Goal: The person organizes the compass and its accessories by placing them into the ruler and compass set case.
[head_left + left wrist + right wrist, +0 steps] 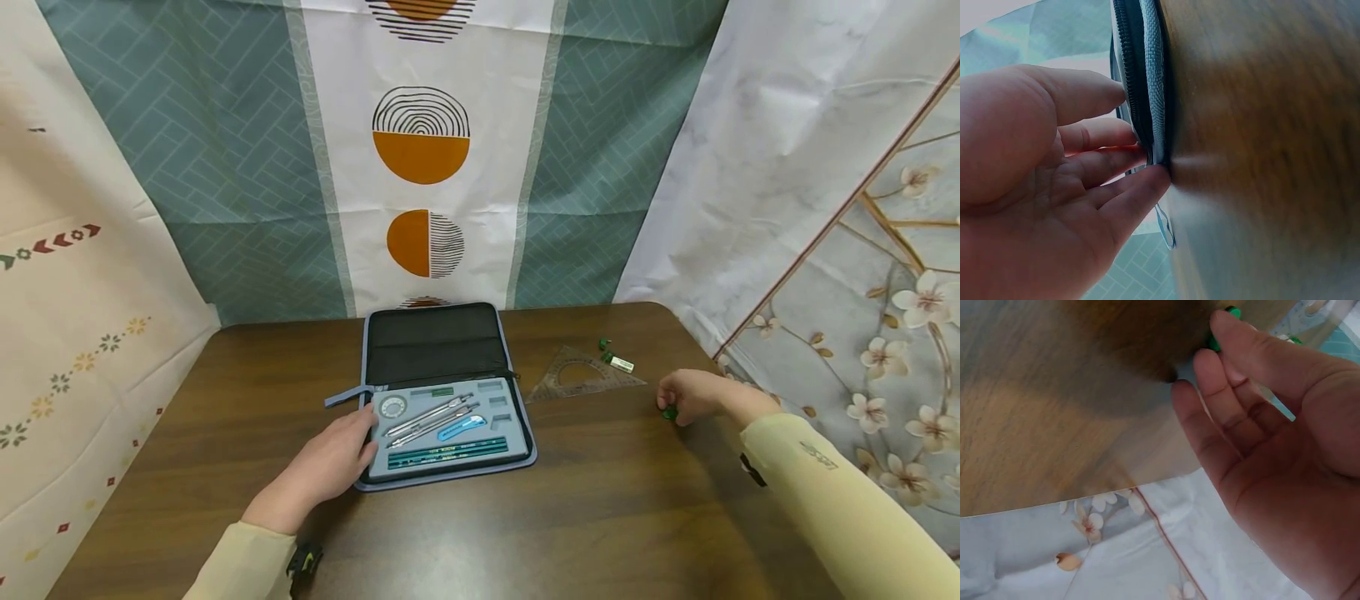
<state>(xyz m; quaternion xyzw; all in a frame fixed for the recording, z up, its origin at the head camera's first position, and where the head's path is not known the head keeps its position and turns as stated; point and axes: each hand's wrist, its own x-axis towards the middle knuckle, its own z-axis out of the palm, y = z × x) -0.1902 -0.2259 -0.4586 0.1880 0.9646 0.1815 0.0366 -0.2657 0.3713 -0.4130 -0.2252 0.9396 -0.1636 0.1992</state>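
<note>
r hand [686,398] pinches small green pc [670,412], rt side of table [585,517]; unfolded case [435,342] lies well to its left, clear set sq [551,387] btwn, tray [513,432] long axis approx l-r. l hand [341,450] is nearer case: fingers loosely extended, touching its l edge.

head view bright | tabletop [585,517] glare front-centre | wrist views dimmer, softer

One case [435,342], one triangle [553,389], two compasses [432,427]
</note>
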